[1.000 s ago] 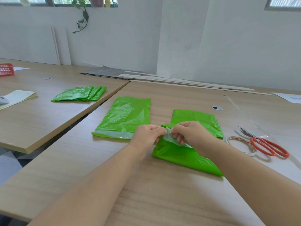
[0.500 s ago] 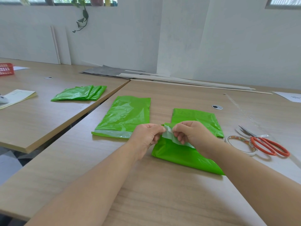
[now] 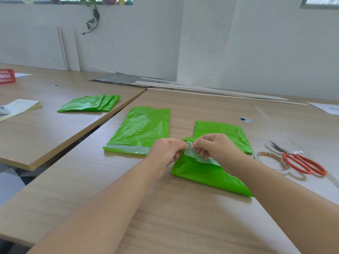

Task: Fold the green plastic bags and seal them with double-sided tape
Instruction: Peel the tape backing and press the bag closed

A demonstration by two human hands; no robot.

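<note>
tape liner [image 3: 190, 154] further off green bag [image 3: 205, 176] edge, left grip [image 3: 165, 153] and right grip [image 3: 218, 146] tight on it

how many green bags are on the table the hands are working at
2: flat bag beside the left hand, folded bag under the right hand; any beneath are hidden.

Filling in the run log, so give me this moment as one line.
phase: sealing; left hand: pinches white strip; right hand: pinches white strip; green bag: folded, on table; tape roll: idle, right of bag
</note>
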